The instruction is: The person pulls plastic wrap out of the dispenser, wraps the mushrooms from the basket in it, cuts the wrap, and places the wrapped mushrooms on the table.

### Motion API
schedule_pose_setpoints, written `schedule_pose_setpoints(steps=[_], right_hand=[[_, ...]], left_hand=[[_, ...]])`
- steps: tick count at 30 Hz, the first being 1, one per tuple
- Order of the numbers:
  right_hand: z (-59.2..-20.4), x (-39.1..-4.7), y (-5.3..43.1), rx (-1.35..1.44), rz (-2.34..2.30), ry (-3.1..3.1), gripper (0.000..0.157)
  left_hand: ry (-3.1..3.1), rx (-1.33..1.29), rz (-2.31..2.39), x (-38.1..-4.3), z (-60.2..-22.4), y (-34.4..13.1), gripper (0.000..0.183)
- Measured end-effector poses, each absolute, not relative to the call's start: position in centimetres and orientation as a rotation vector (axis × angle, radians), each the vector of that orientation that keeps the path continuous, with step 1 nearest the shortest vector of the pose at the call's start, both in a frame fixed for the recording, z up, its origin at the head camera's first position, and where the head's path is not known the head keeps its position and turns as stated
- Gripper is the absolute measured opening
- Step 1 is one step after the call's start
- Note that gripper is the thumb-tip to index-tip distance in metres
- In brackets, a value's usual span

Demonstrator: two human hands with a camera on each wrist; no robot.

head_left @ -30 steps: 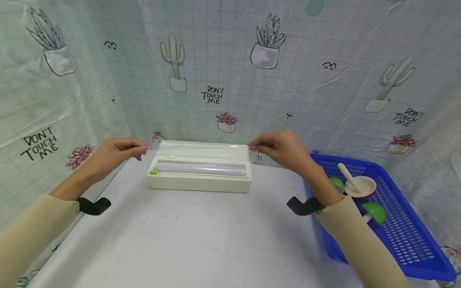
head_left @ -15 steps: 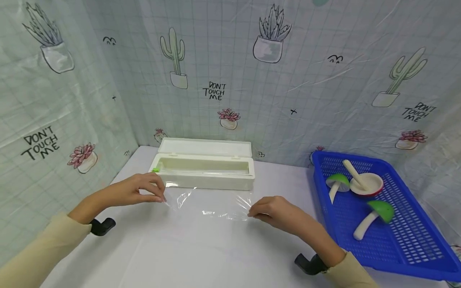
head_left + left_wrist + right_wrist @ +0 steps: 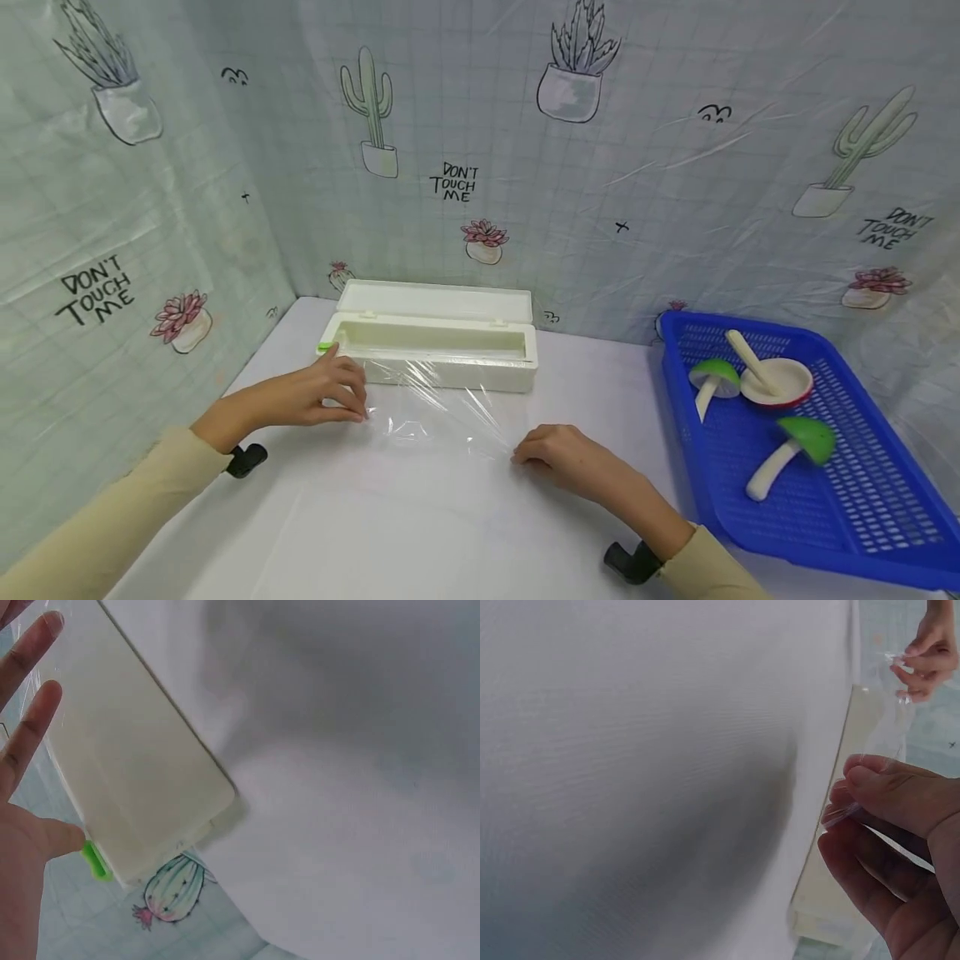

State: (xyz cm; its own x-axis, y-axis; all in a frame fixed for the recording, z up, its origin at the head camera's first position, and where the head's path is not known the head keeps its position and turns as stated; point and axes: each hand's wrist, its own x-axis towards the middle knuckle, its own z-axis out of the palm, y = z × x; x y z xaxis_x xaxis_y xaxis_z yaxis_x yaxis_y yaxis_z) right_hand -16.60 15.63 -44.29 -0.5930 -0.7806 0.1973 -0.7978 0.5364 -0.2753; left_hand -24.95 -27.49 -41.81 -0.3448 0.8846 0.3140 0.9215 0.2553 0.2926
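In the head view, clear cling film (image 3: pixel 420 417) stretches from the white dispenser box (image 3: pixel 450 373) toward the near side of the white table. My left hand (image 3: pixel 311 396) pinches its left corner beside the box front, and one finger of that hand touches the small green slider (image 3: pixel 324 346) at the box's left end. My right hand (image 3: pixel 562 454) pinches the right corner nearer to me, as the right wrist view also shows, with the film (image 3: pixel 844 814) between thumb and fingers. The box lid (image 3: pixel 438 300) stands open at the back. In the left wrist view, the pinching fingertips are mostly out of frame.
A blue plastic basket (image 3: pixel 678 450) stands on the right. It holds two green-capped mushrooms (image 3: pixel 808 439) and a red-capped one (image 3: pixel 776 383) lying cap down. A patterned curtain (image 3: pixel 285 125) rises behind and left of the white table (image 3: pixel 360 533).
Both hands have drawn the film from over the box down toward the table. The left hand then shifted right along the box, and a finger reached the green slider.
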Motion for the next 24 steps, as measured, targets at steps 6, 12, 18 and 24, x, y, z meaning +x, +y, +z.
schedule_pose_setpoints(steps=[6,12,18,24], right_hand=[[-44.4,-16.5,17.1,1.351,0.516,-2.751,0.02],[-44.6,-16.2,18.0,1.298,0.388,-2.807,0.017],[-45.1,-15.1,17.9,1.177,0.374,-2.927,0.012],[-45.4,-15.9,15.1,1.06,0.485,-2.974,0.032]], left_hand=[[-2.246,-1.794,-0.573,-25.0,-43.2,-27.0,0.004],[-2.243,-1.746,-0.534,-24.2,-45.3,-27.1,0.024],[-2.754,-1.464,-0.572,-23.5,-45.7,-26.0,0.03],[-2.941,-0.977,-0.745,-22.3,-45.5,-27.3,0.024]])
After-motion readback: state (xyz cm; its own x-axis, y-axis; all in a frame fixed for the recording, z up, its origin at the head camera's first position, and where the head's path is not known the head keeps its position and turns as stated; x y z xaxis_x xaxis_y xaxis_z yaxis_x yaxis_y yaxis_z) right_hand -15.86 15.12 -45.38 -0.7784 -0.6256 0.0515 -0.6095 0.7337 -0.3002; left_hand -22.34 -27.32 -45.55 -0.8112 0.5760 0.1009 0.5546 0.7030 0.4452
